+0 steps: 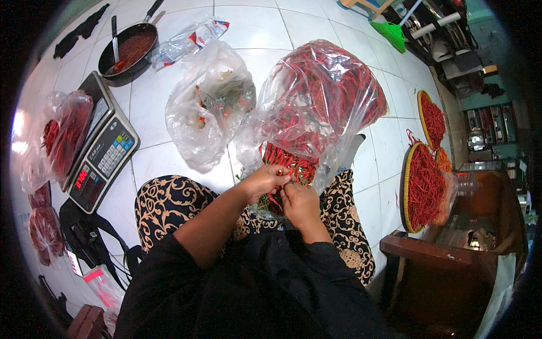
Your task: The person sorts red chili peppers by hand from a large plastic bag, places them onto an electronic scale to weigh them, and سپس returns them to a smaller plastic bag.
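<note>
My left hand pinches a red chili pepper between thumb and fingers. Close against it, the fingertips of my right hand are closed at the same pepper and partly hide it. Just beyond both hands, red chili peppers with green stems show in the mouth of a large clear plastic bag, which is packed with more of them. Below my left hand, green stems and some red peppers lie in clear plastic in my lap, partly covered by the hands.
Left of the large bag sits a clear bag with a few scraps. A digital scale carries bagged chilies. Farther off is a frying pan of red paste. Woven trays of chilies and a brown wooden piece of furniture stand right.
</note>
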### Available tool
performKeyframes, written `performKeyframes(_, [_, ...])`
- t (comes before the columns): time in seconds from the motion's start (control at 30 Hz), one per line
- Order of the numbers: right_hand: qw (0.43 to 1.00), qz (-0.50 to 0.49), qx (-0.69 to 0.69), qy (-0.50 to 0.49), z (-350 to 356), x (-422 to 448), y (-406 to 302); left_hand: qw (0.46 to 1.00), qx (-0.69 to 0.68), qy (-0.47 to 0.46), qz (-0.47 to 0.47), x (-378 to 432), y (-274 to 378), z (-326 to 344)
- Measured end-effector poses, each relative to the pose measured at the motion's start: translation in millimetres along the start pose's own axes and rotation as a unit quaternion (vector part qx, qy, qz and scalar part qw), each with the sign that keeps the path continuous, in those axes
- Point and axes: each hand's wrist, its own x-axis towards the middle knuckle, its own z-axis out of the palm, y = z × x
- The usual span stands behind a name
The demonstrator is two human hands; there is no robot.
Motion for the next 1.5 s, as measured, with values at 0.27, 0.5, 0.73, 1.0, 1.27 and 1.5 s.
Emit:
performKeyframes(0.27, [0.985,-0.087,0.082,-0.128,14.1,-37.7,-15.7,0.920,0.383,-0.033,-0.071,12.6,-38.3,-7.8])
performKeyframes(0.5, [0.992,0.009,0.115,-0.056,6.2,-36.1,11.3,0.979,0.182,0.058,-0.064,7.5,-10.6,-9.1])
performKeyframes(0.73, [0.988,0.149,-0.014,0.024,2.1,-24.2,48.4,0.984,-0.047,0.150,0.082,4.8,14.9,-10.7])
performKeyframes(1.0, [0.997,0.025,0.001,0.077,36.9,7.7,38.5,0.961,-0.184,0.175,0.111,-0.9,23.3,-25.5])
performKeyframes(1.27, [0.998,-0.010,-0.023,0.061,57.0,26.3,20.6,0.946,-0.190,0.226,0.134,2.1,24.8,-16.0])
performKeyframes(1.5, [0.981,-0.004,0.137,0.138,52.0,22.5,41.2,0.971,-0.117,0.182,0.106,5.4,18.9,-17.4])
